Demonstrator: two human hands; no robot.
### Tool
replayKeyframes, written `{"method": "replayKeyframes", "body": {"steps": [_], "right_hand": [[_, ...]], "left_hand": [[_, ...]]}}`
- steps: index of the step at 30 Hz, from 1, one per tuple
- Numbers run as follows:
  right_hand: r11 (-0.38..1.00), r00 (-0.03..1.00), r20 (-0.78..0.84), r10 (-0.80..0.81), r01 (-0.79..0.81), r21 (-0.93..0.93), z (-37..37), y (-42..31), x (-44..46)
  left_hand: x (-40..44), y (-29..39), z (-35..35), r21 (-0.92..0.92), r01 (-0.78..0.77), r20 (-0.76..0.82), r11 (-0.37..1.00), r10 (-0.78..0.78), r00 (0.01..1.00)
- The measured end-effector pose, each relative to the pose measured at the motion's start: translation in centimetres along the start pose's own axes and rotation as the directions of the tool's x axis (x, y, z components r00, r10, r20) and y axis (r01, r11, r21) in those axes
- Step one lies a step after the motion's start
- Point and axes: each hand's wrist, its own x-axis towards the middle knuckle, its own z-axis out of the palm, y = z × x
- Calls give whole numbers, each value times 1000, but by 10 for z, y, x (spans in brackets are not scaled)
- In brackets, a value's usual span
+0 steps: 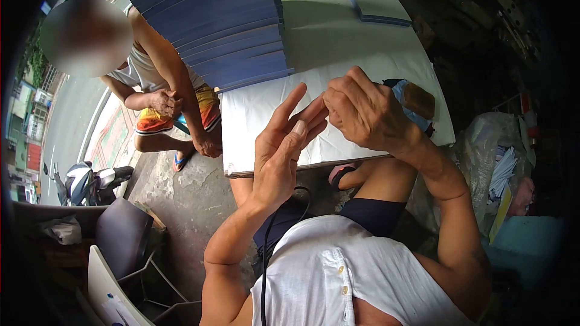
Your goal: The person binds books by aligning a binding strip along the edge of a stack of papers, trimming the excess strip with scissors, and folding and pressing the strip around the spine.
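My left hand [283, 145] is raised above the near edge of a white-covered table [254, 127], its fingers stretched out and the thumb apart. Against its fingertips, my right hand [368, 111] is closed with the fingers curled in a pinch. What is inside the pinch, if anything, is hidden by the knuckles. Just behind my right wrist lies a brown block [418, 100] with light blue and dark cloth [399, 93] around it. A tall stack of dark blue flat pieces [235, 36] with pale edges stands beyond my left hand.
A smaller stack of white-topped, blue-edged pieces [379, 7] sits at the table's far corner. Another person [163, 66] sits at the left. Chairs [124, 232] stand at lower left, a motorcycle [90, 178] farther off. A clear plastic bag [492, 157] is at right. A black cable [266, 265] hangs down my front.
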Motion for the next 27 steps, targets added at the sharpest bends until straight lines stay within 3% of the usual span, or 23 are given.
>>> {"method": "replayKeyframes", "body": {"steps": [2,4,11,13,17,20,22,27], "right_hand": [[991,996,25,84,-86,99,0,4,-2],[958,982,-58,181,-163,235,-2,7,-7],[972,982,-138,130,-99,212,-12,-1,-18],[994,988,-142,60,-45,103,-12,-1,-20],[998,994,-109,29,-23,53,-16,-3,-24],[996,993,-106,58,-50,79,-15,-2,-24],[971,971,-144,189,-163,177,-14,3,-26],[928,942,-169,291,-236,287,-23,4,-39]], "left_hand": [[1,1,1,-16,16,-22,1000,-16,1000],[0,1,1,-49,53,-32,997,-55,998],[4,-4,12,-34,66,-3,997,-66,998],[4,-6,15,-64,60,5,996,-60,998],[4,-11,13,-60,62,37,996,-59,998],[4,-12,14,22,32,59,999,-33,998],[4,-9,17,83,44,42,996,-47,998],[8,-11,21,68,59,33,996,-62,998]]}}
